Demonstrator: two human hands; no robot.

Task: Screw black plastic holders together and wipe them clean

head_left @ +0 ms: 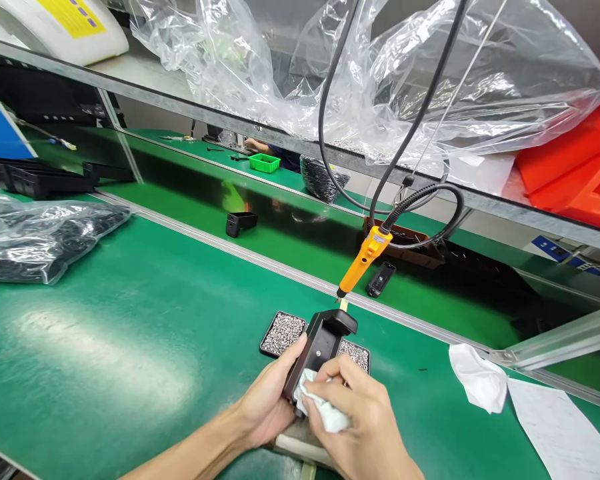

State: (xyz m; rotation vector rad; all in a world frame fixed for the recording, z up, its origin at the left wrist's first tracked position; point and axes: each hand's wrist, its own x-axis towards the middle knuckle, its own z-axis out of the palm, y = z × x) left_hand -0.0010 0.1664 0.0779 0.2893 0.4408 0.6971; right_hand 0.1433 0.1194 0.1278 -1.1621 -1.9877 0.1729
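My left hand (267, 400) is closed around the left side of a black plastic part (320, 347), which is tilted with its hooked end up and away from me. A pale crumpled cloth (330, 413) is pinched in my right hand (365, 407) and pressed against the lower end of the part. Just beyond the part hangs an orange electric screwdriver (364, 263), tip down. Two small black trays of metal screws lie behind the part, one at the left (283, 333) and one at the right (357, 355), partly hidden.
Bagged black parts (45, 237) lie at the left. White cloth (477, 379) and paper (563, 427) lie at the right. A shelf (260, 127) with plastic bags and a red bin (575, 173) spans above. Behind it, a person's arm shows near a green basket (265, 163).
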